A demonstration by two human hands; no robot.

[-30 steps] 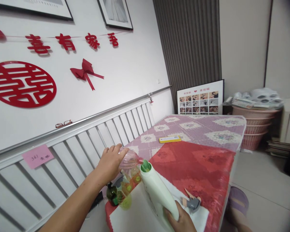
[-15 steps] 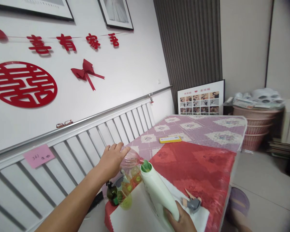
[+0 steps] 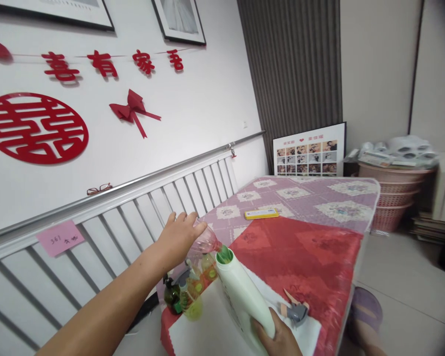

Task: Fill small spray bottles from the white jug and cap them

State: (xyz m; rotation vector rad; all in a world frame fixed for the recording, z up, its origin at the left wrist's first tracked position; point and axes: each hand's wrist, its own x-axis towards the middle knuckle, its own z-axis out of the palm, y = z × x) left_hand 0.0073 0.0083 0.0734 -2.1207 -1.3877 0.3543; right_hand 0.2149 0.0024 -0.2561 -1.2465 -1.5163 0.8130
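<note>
Left grip is wrapped around the clear pink bottle, fingers over its body; right grip clasps the lower end of the pale green bottle. I have both tilted above the counter, neck to mouth. To do this well, I'd line the openings up, alter the tilt slowly and squeeze the pink plastic lightly. Flow direction I can't tell.

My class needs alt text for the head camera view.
A person's left hand holds a tilted clear pink bottle, its neck at the open mouth of a pale green bottle gripped by the right hand. Small bottles and a spray head sit on the table.
</note>
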